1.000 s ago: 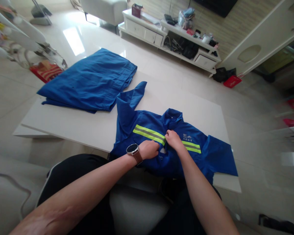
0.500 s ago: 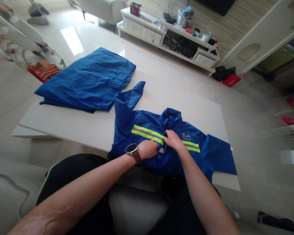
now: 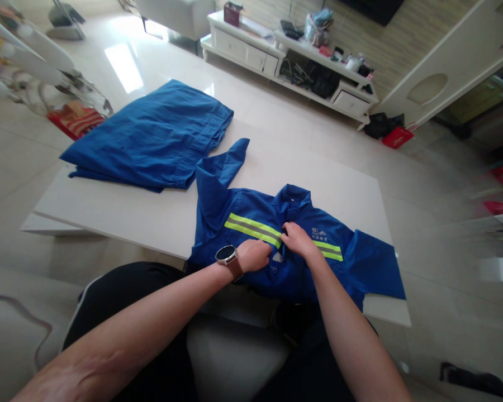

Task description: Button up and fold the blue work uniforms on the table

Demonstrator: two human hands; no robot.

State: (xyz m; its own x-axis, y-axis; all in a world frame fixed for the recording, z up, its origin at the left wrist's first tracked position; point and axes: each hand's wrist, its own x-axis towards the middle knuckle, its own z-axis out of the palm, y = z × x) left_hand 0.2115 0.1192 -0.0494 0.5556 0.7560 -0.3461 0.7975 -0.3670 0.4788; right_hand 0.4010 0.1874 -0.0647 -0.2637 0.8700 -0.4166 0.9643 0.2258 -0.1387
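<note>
A blue jacket (image 3: 327,223) with yellow-green reflective stripes lies front up on a white table (image 3: 151,223), its collar pointing away from me. My left hand (image 3: 254,255), with a watch (image 3: 227,255) on the wrist, is closed on the jacket's front just below the stripe. Close beside it, my right hand (image 3: 297,239) pinches the front opening at stripe height. The fingertips of both are partly hidden. Folded blue trousers (image 3: 151,134) lie on the table's far left part.
Beyond the table stands a long white cabinet (image 3: 243,47) with various items on it. A red bag (image 3: 397,137) rests on the floor at its right end. At the left is a red striped bag (image 3: 77,120). My knees are under the near edge.
</note>
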